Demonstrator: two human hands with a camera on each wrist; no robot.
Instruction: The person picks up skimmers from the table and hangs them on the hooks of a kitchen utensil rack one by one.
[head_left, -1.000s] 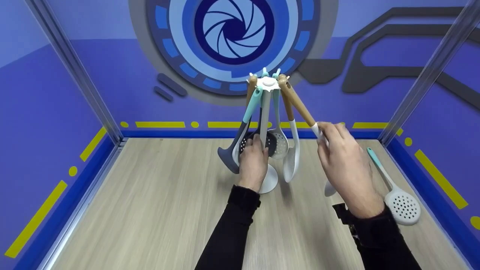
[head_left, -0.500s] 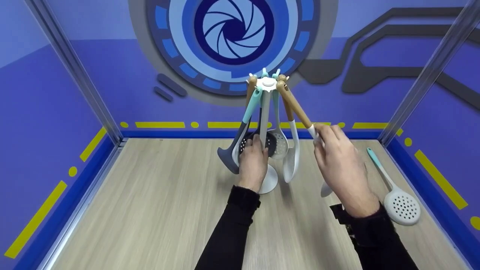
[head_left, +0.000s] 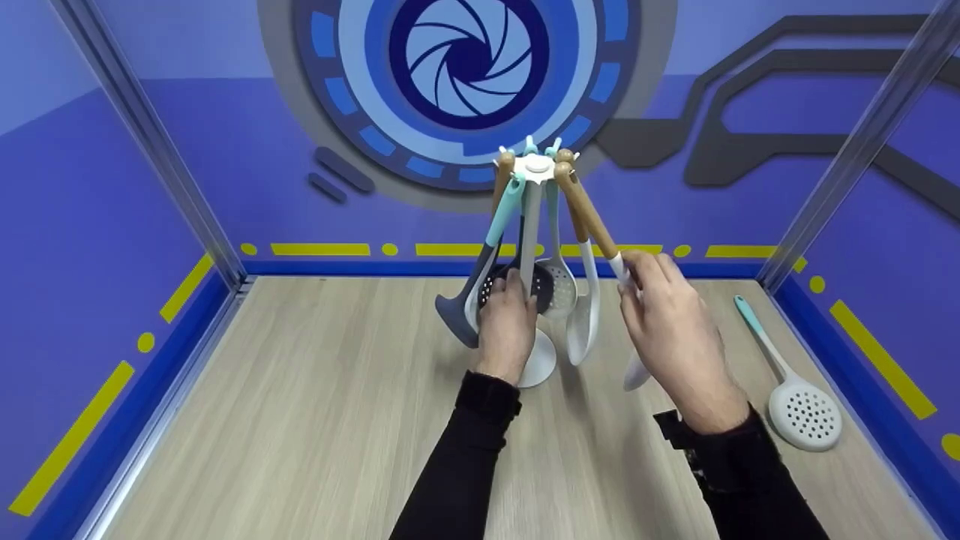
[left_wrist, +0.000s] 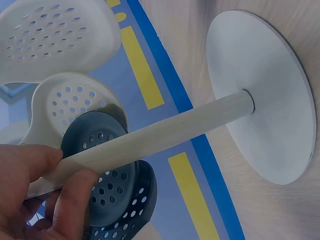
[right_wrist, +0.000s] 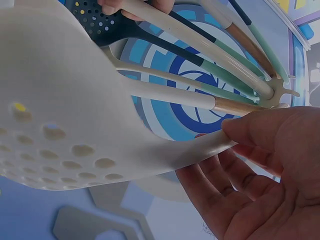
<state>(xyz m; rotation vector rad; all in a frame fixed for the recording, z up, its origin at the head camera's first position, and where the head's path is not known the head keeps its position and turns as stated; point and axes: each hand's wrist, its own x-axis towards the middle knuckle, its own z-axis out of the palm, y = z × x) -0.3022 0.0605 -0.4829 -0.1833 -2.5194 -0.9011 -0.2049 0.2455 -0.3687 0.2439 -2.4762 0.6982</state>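
A white utensil stand [head_left: 532, 225] rises from the table on a round base [left_wrist: 265, 95]. My left hand [head_left: 508, 330] grips its pole, the thumb and a finger bent against it in the left wrist view. My right hand [head_left: 671, 330] pinches the white neck of a skimmer [right_wrist: 70, 100] with a wooden handle [head_left: 592, 217]. That handle slants up to the stand's hooked crown [head_left: 537, 166]; whether it sits on a hook I cannot tell. On the crown hang a dark ladle [head_left: 457, 311] with a teal handle, a white utensil [head_left: 583, 330] and several more.
Another white skimmer [head_left: 806, 412] with a teal handle lies on the table [head_left: 337, 390] at the right. Blue panels [head_left: 202, 172] with metal corner posts [head_left: 150, 142] enclose the back and sides. Hanging utensils surround the pole closely.
My right hand has shifted a little to the left with the skimmer, whose handle now stands steeper at the crown. The left hand and the stand stay where they were.
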